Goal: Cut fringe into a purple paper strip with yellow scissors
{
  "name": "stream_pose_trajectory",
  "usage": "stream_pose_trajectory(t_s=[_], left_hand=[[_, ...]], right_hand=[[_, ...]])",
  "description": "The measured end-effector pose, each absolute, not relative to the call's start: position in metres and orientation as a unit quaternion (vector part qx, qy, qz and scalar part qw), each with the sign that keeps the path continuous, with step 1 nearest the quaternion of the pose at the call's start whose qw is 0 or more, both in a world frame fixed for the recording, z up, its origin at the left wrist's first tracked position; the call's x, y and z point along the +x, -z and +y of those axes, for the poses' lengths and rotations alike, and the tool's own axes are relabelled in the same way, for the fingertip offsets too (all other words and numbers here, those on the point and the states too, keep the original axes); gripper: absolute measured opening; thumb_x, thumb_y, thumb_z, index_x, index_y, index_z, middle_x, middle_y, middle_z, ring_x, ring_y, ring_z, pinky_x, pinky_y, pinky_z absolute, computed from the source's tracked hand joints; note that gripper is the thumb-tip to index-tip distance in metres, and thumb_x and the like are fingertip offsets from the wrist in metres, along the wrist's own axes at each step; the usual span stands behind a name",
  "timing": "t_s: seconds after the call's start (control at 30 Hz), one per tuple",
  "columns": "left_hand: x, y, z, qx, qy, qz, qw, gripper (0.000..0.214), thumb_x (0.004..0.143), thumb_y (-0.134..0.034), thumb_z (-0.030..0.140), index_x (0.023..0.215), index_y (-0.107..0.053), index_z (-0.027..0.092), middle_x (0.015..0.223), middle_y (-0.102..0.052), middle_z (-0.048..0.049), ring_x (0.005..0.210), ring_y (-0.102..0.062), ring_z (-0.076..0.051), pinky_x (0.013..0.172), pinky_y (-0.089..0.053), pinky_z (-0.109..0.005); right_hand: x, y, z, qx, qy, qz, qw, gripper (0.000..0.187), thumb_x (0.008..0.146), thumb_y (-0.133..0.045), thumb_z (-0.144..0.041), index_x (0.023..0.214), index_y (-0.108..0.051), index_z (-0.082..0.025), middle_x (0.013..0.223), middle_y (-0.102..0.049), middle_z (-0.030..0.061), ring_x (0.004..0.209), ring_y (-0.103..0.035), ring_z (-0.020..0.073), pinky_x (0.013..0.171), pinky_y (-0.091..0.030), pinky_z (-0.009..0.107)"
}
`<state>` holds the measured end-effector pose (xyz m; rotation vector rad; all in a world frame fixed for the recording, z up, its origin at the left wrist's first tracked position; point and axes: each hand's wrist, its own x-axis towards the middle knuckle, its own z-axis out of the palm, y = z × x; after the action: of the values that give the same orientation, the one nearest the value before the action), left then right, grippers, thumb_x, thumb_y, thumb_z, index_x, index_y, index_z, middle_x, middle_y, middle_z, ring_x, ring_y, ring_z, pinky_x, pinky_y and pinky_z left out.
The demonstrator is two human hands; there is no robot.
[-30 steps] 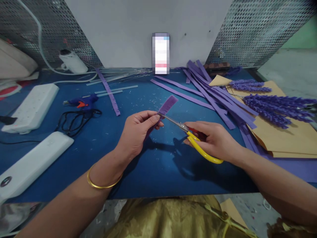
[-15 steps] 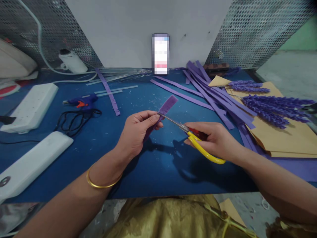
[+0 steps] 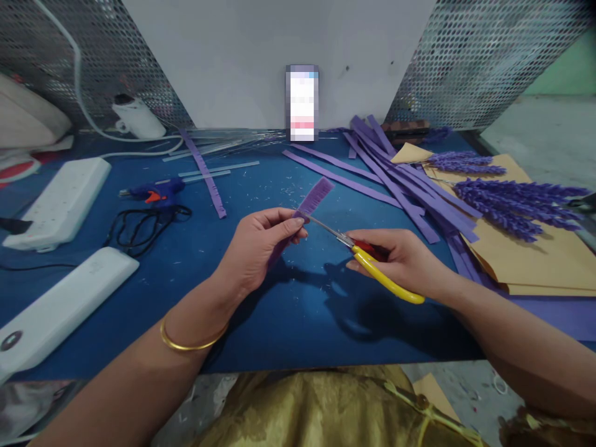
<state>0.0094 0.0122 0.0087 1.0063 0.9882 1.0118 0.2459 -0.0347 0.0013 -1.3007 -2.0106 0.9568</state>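
My left hand (image 3: 261, 245) pinches a purple foam strip (image 3: 313, 197) whose upper end is cut into a fine fringe. My right hand (image 3: 404, 261) grips yellow-handled scissors (image 3: 372, 268), fingers through the loops. The thin blades point left and meet the strip just beside my left thumb. Both hands hover over the blue table (image 3: 288, 310) near its front middle.
Loose purple strips (image 3: 395, 180) fan out at back right beside finished lavender sprigs (image 3: 512, 198) on brown paper (image 3: 549, 261). A blue glue gun (image 3: 156, 191) with black cord, two white power strips (image 3: 60, 202), and a phone (image 3: 302, 102) leaning on the back wall.
The scissor handles have drawn slightly closer together and my right hand shifted a touch; the strip and left hand stay almost still.
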Motion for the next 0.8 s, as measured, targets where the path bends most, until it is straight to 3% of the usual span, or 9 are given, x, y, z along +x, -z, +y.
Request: stream_pose_trajectory(t_s=[0.43,0.8], left_hand=[[0.0104,-0.0090,0.0107,0.464,-0.465,0.456,0.600,0.014,0.068,-0.083,0.028,0.073,-0.077,0.017,0.066,-0.071,-0.0021,0.062,-0.060,-0.012,0.063,-0.046,-0.024],[0.0110,-0.0076,0.0107,0.466,-0.463,0.457,0.599,0.011,0.070,-0.082,0.026,0.074,-0.077,0.017,0.067,-0.072,-0.0021,0.063,-0.061,-0.012,0.064,-0.048,-0.023]], right_hand=[[0.2469,0.0027,-0.0357,-0.503,-0.251,-0.782,0.271,0.041,0.083,-0.073,-0.041,0.118,-0.070,-0.020,0.091,-0.070,0.0049,0.065,-0.056,0.0145,0.058,-0.042,0.024],[0.2477,0.0018,-0.0355,-0.482,-0.235,-0.800,0.268,0.036,0.087,-0.070,-0.042,0.113,-0.071,-0.017,0.085,-0.068,0.0059,0.063,-0.052,0.0139,0.057,-0.040,0.025]])
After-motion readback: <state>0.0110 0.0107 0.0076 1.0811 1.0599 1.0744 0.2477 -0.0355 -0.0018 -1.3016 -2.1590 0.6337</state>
